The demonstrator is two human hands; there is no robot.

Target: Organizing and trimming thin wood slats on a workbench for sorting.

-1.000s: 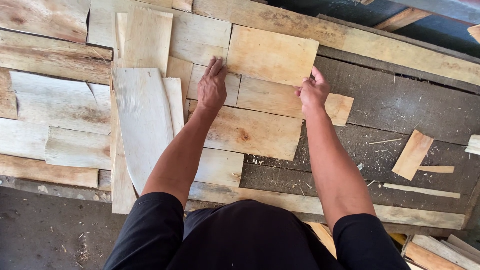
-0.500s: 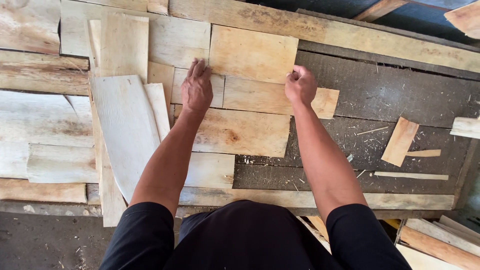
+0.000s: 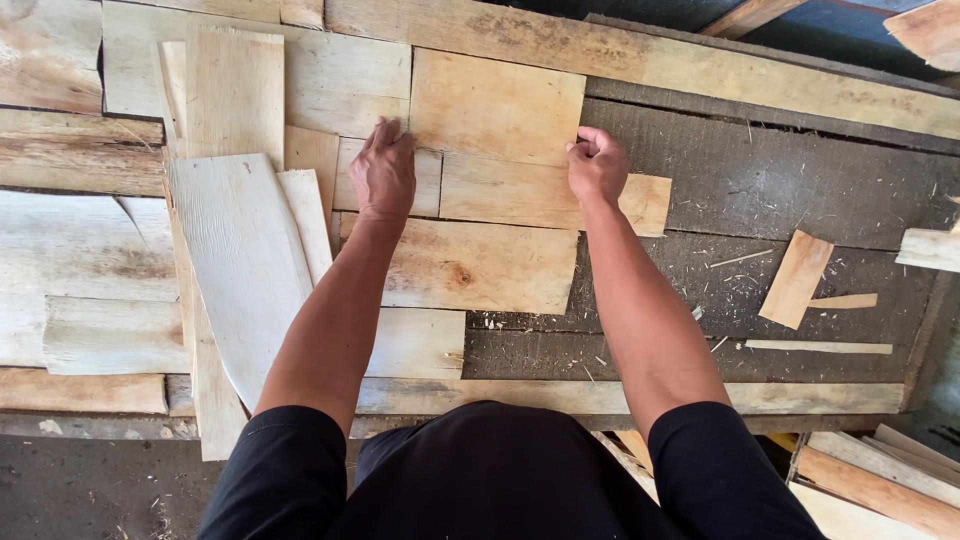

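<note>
A square sheet of thin pale wood veneer lies on top of other overlapping veneer pieces on a dark work surface. My left hand rests flat with its fingertips at the sheet's lower left corner. My right hand is curled, its fingers pinching the sheet's lower right corner. Below the sheet lie a long veneer strip and a wider knotted piece.
Many pale veneer sheets are stacked at the left, among them a long curved one. Small offcuts and thin slivers lie at the right on the dark surface. A long plank runs along the far edge. More wood strips sit at bottom right.
The square sheet has been slid leftwards and set down among the others. My right hand went from open at its edge to curled on its lower right corner; my left hand stayed at its left corner.
</note>
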